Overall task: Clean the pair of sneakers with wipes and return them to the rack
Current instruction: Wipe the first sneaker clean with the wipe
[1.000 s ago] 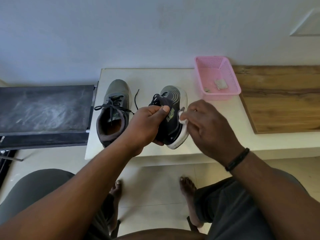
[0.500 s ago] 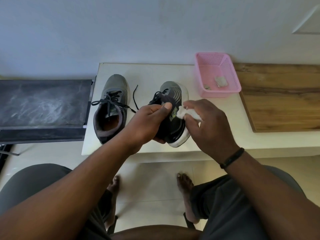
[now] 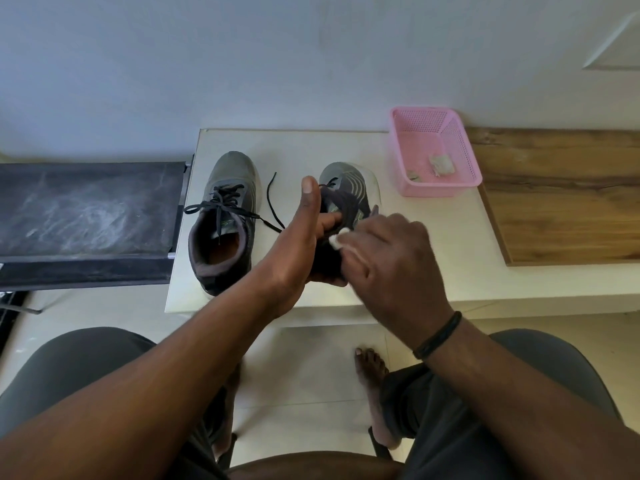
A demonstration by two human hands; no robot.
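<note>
While left hand (image 3: 294, 244) grips right shoe (image 3: 346, 199) at its collar, thumb up, you rub wipe (image 3: 337, 239) pinched in right hand (image 3: 388, 258) along shoe's upper near tongue. Step in hand: cleaning this shoe, held just over bench (image 3: 304, 143). Next move, by my guess: turn shoe, reach sole edge, keep firm hold. Left shoe (image 3: 225, 220) sits on bench beside it, laces loose, looks untouched. Pink basket (image 3: 464, 157) on bench, well apart, holds small pale scraps, likely used wipes. Rack not identifiable.

Grey laced sneaker (image 3: 223, 220) flat on white table, second sneaker (image 3: 348, 192) held tilted, white wipe (image 3: 337, 239) pressed against it
</note>
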